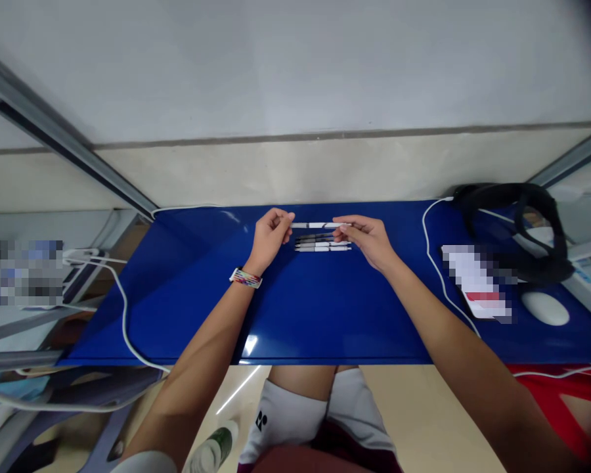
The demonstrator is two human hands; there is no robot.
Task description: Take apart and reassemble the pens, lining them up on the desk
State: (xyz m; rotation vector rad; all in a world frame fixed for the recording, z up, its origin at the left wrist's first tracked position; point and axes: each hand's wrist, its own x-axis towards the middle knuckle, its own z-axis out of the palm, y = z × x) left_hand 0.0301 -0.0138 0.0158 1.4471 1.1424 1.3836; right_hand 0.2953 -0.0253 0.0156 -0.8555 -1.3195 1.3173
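Between my two hands a white pen (317,225) lies sideways, just above several other pens. My left hand (272,235) pinches its grey left end between thumb and fingers. At the right end, my right hand (363,238) has thumb and fingers closed on the pen. A row of pens (314,248) with white and grey or dark barrels rests on the blue table (295,302), side by side and level with each other. The fingers of my right hand cover the right ends of some of them.
On the right lie a phone (475,282), partly blurred, a white mouse (545,308) and a black headset with straps (517,230). A white cable (427,240) runs near my right forearm; another cable (125,309) hangs over the left side. A wall (295,167) stands behind the table.
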